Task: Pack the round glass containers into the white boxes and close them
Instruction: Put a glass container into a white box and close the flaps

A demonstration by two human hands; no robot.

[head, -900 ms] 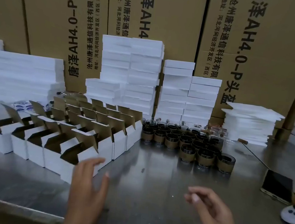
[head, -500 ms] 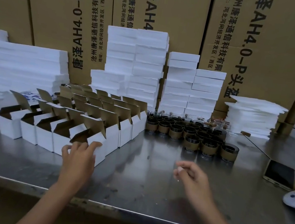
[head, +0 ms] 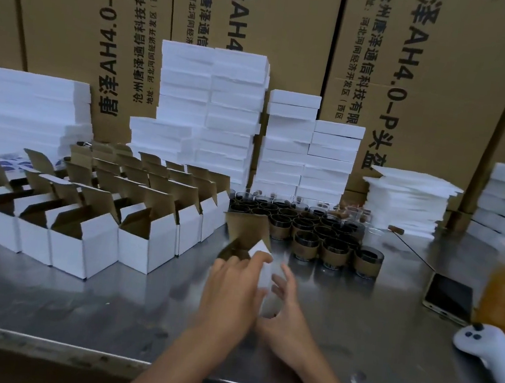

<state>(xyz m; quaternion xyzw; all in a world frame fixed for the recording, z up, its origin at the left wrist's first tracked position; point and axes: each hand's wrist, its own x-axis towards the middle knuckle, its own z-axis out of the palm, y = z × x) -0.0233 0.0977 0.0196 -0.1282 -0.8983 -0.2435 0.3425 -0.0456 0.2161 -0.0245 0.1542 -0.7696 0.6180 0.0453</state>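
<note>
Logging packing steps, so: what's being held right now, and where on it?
An open white box: left hand grip on its left side, right hand touching its right side.

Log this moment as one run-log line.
left hand: grips open white box | right hand: touches box | glass containers: unpacked on table
</note>
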